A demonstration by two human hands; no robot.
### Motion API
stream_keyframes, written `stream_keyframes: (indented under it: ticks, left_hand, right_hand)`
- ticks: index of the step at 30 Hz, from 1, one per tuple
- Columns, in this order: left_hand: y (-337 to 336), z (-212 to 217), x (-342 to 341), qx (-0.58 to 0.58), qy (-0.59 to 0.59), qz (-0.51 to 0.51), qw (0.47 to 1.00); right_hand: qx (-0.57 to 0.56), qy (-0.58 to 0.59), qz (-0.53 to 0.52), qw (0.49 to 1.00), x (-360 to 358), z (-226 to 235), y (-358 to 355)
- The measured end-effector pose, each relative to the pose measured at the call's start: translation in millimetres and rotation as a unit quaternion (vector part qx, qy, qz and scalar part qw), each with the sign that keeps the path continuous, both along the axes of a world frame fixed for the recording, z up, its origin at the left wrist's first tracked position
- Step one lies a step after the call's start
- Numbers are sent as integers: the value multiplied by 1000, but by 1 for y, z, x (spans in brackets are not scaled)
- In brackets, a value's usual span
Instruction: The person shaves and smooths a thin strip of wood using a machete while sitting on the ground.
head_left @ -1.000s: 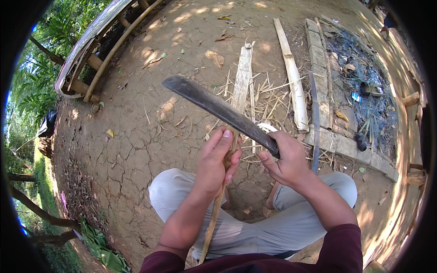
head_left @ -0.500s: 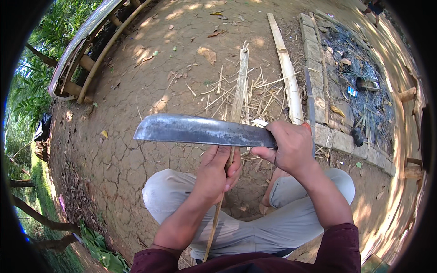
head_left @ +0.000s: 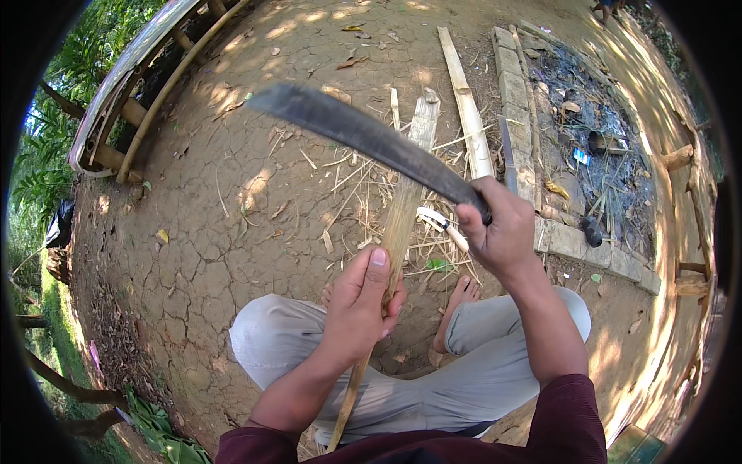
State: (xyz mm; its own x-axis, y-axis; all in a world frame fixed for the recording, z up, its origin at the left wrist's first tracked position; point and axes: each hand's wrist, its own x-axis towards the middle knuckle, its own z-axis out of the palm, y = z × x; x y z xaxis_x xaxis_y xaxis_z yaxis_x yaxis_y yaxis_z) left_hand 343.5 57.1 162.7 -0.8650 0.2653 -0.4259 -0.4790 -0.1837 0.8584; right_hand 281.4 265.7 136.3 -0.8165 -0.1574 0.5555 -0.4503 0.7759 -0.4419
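Observation:
My left hand [head_left: 363,298] is closed around a long, flat strip of split bamboo [head_left: 400,220]. The strip slants from my lap away over the ground, its broad pale face turned up. In my right hand [head_left: 501,230] is a machete [head_left: 352,135], its handle hidden by my fingers. Its broad dark blade points to the far left and crosses above the strip's upper part. Whether the blade touches the strip, I cannot tell. Under the strip lie thin bamboo shavings [head_left: 348,182], and to its right a pale curved piece with a light handle-like end [head_left: 456,237].
Beyond my right hand lies a long split bamboo piece [head_left: 468,108]. A thin dark metal blade [head_left: 507,155] stands beside a brick border [head_left: 514,100], which edges an ash bed [head_left: 591,116] with burnt litter. At the far left is a bamboo-framed platform [head_left: 166,89]. My bare feet [head_left: 461,294] rest on cracked earth.
The machete has swung up from nearly level to a slant, its tip rising to the far left. The bamboo strip has turned to show its wide face. My right hand has shifted slightly away from me.

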Motion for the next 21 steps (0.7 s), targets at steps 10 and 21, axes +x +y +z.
stream_keyframes:
  ticks: [10, 21]
  left_hand:
    - [-10, -18, 10, -89, 27, -12, 996]
    - [-18, -21, 14, -19, -13, 55, 998]
  right_hand:
    - [214, 80, 46, 972, -17, -7, 3]
    - [81, -2, 9, 997, -3, -6, -2]
